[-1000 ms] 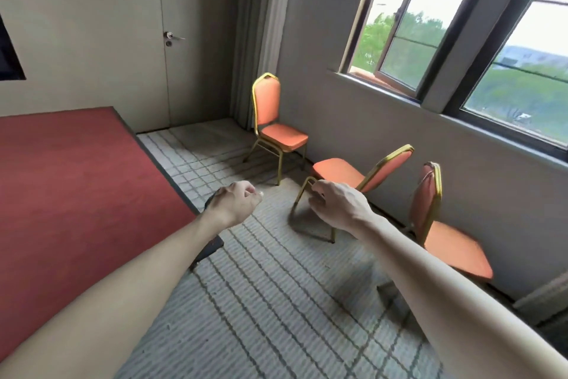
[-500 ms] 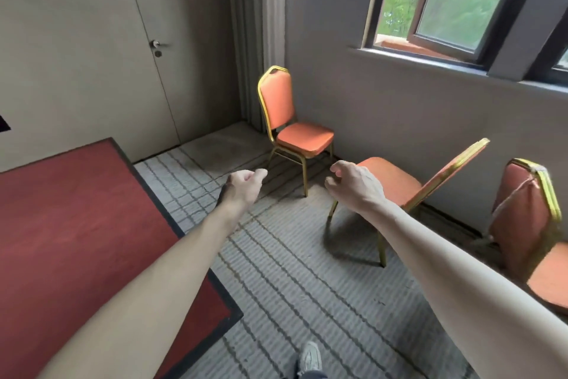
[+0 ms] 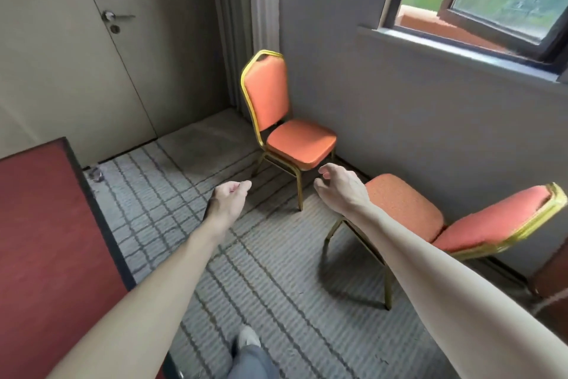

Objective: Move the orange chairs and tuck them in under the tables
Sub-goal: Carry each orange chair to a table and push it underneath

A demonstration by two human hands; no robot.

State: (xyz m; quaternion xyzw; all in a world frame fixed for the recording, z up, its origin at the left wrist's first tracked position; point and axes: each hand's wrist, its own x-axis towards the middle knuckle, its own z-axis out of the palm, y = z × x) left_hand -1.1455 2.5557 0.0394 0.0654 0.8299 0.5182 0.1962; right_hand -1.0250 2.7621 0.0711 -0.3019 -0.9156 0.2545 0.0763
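Head view: carpeted room corner under a window, seen past two bare outstretched arms
Table (image 3: 46, 240): red-covered, at left, well apart from both chairs
Upright chair (image 3: 295, 139): orange padding, gold metal frame, standing in the corner
Tilted chair (image 3: 405, 209): same make, leaning back toward the wall at right
Handling: probably stiff and fairly light; the rigid gold back rail looks the surest hold
Left hand (image 3: 229, 202): loosely curled, holding nothing
Right hand (image 3: 341, 188): fingers relaxed, empty, near the Tilted chair's front seat edge

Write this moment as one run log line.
left hand: empty | right hand: empty, fingers relaxed | corner orange chair: upright, untouched | nearer orange chair: not gripped | red table: left
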